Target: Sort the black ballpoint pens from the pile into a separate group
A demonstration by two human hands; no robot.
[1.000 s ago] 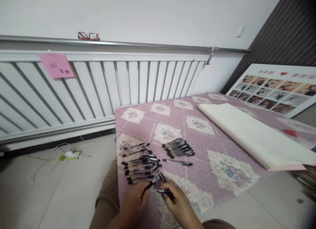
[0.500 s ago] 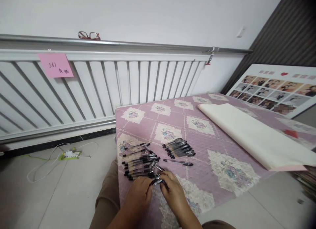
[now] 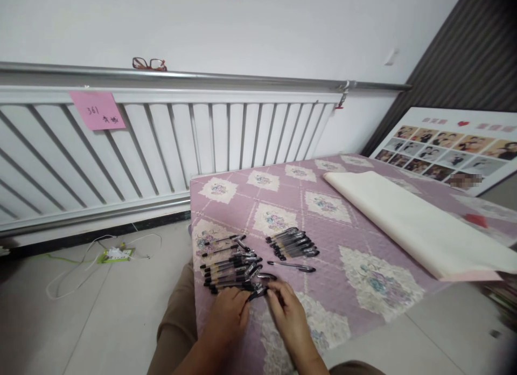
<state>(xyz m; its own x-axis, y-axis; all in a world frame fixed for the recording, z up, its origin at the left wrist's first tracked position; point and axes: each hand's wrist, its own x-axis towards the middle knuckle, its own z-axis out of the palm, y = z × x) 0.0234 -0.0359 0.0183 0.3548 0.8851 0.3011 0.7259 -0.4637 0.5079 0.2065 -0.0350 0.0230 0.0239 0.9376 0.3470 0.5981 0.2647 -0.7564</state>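
1. Brown trouser legs [image 3: 175,316] showed at the bottom of my feed, at the near edge of a lilac floral cloth [image 3: 325,235].
2. Left hand [image 3: 226,314]: I saw it mostly curled, thumb and fingers closed about a dark pen [image 3: 258,293] just above the cloth.
3. Right hand [image 3: 287,313]: half open, digits loosely bent, fingertips near that pen's cap end; I could not tell whether they gripped it.
4. Just beyond, I logged a row of pens [image 3: 224,272] with dark caps [image 3: 251,268] jumbled at one end; right of it lay a tidier stack of pens [image 3: 293,243], one single pen [image 3: 291,266] in front.
5. Farther right I noted a cream sheet [image 3: 407,219].
6. Behind stood a white radiator [image 3: 220,132], bearing a pink note [image 3: 97,111].
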